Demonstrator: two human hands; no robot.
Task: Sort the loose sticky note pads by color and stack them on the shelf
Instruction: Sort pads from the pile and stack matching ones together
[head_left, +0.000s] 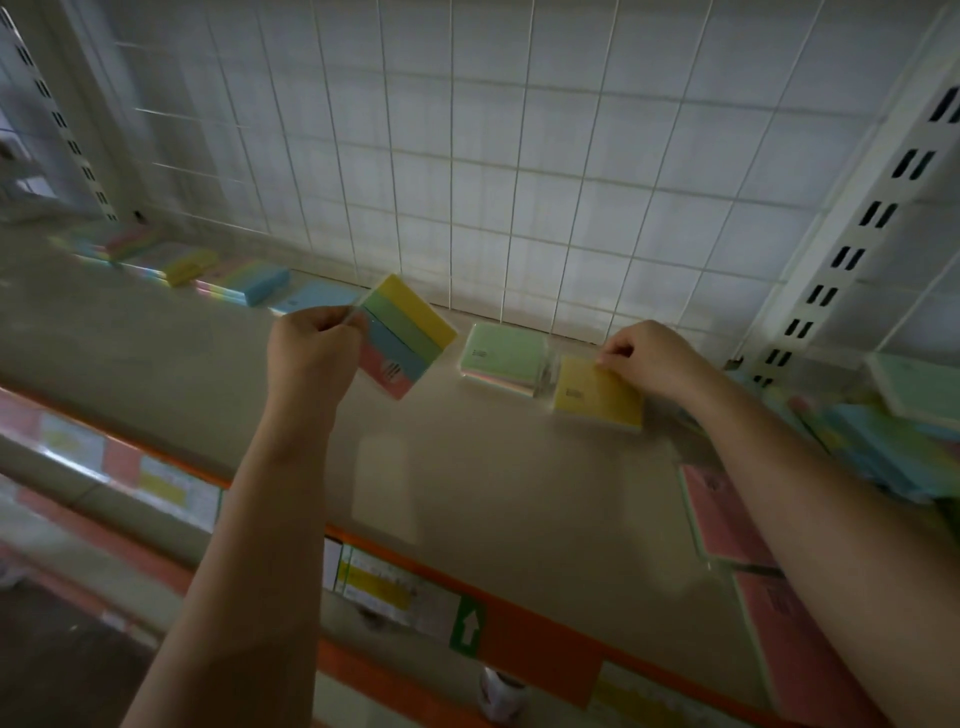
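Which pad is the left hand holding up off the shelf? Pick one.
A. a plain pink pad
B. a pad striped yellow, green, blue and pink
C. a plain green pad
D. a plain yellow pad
B: the left hand pinches the four-colour striped pad by its corner, raised above the shelf.

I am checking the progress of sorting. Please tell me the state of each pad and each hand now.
Left hand: closed on striped pad, raised.
Striped pad: held tilted above the shelf.
Right hand: fingers pinching yellow pad's edge.
Yellow pad: on the shelf, beside green pad.
Green pad: lying flat, untouched.
Pink pads: lying flat at right.
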